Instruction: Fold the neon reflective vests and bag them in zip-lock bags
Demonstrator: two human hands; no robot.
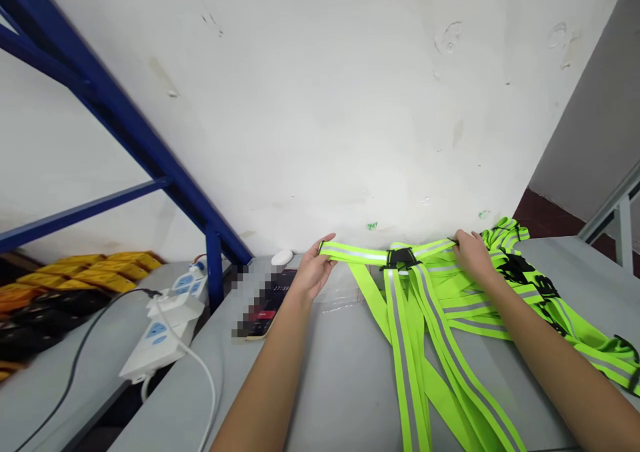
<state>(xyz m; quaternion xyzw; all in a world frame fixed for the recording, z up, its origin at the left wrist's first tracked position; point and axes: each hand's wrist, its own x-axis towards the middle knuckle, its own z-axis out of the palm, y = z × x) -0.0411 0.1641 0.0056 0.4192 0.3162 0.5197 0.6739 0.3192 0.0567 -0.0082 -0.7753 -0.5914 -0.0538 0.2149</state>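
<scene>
A neon green reflective harness with grey stripes is stretched between my two hands, its black junction piece in the middle. My left hand grips one strap end at the left. Further right, my right hand is closed on the opposite strap, close to a small black fitting. Several long straps hang down from the junction across the grey table towards me. Beside and behind my right hand lies a pile of similar green harnesses with black buckles, partly covered by my right forearm.
Left of my left hand lie a phone and a white round object. White power strips with cables lie by the blue metal frame. Yellow and black packets are stacked far left. A white wall stands behind the table.
</scene>
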